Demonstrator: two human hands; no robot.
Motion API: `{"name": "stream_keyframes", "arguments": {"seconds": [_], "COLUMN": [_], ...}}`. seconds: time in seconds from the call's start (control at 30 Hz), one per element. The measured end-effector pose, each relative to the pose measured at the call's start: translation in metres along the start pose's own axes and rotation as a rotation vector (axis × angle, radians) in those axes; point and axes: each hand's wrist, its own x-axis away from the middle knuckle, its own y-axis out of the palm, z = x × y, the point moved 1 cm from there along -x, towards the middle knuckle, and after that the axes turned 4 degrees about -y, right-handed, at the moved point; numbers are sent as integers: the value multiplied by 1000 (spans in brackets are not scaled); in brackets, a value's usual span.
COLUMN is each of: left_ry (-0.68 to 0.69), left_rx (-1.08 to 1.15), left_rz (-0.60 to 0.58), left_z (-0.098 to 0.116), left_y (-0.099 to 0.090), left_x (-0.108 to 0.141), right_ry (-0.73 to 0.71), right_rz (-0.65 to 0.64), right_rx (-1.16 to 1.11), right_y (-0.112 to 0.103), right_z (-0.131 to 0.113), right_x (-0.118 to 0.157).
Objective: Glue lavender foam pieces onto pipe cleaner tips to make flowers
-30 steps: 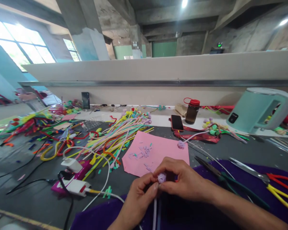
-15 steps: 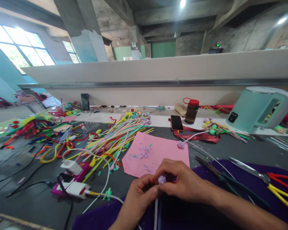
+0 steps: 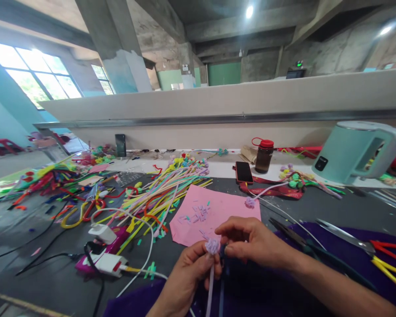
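My left hand (image 3: 193, 270) pinches a small lilac flower (image 3: 212, 246) made of pipe cleaner just under its head. A pale lilac stem (image 3: 210, 286) hangs down from it towards the purple cloth at my lap. To the right of the flower, my right hand (image 3: 251, 240) is bent with thumb and forefinger apart, close to the petals and seemingly holding nothing. Behind both hands lies a pink sheet (image 3: 227, 204) with short lilac and green clippings (image 3: 199, 214). A second lilac flower (image 3: 250, 202) rests at the sheet's right edge.
Dark-handled pliers (image 3: 292, 233) and red-and-yellow scissors (image 3: 353, 237) lie at right on purple cloth. A bundle of pipe cleaners (image 3: 165, 189), a power strip (image 3: 120, 240) and cables are at left. Farther back stand a phone (image 3: 243, 171), a brown bottle (image 3: 264, 156) and a kettle (image 3: 346, 152).
My right hand has let go of the lilac flower and drawn slightly right. The left hand has shifted it a little left, so its head now shows more fully.
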Motion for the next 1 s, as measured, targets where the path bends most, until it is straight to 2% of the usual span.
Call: {"name": "stream_keyframes", "arguments": {"seconds": [0.1, 0.37, 0.67, 1.0], "left_ry": [-7, -58, -80, -127], "left_rx": [20, -11, -16, 27], "left_rz": [6, -38, -64, -121], "left_z": [0, -3, -2, -5], "left_y": [-1, -1, 2, 0], "left_x": [0, 0, -1, -1], "right_ry": [55, 62, 104, 61], "right_rz": [4, -36, -54, -52], "right_rx": [-144, -223, -288, -287], "right_y": [0, 5, 7, 4], "right_z": [4, 11, 16, 16], "right_x": [-2, -3, -3, -4]}}
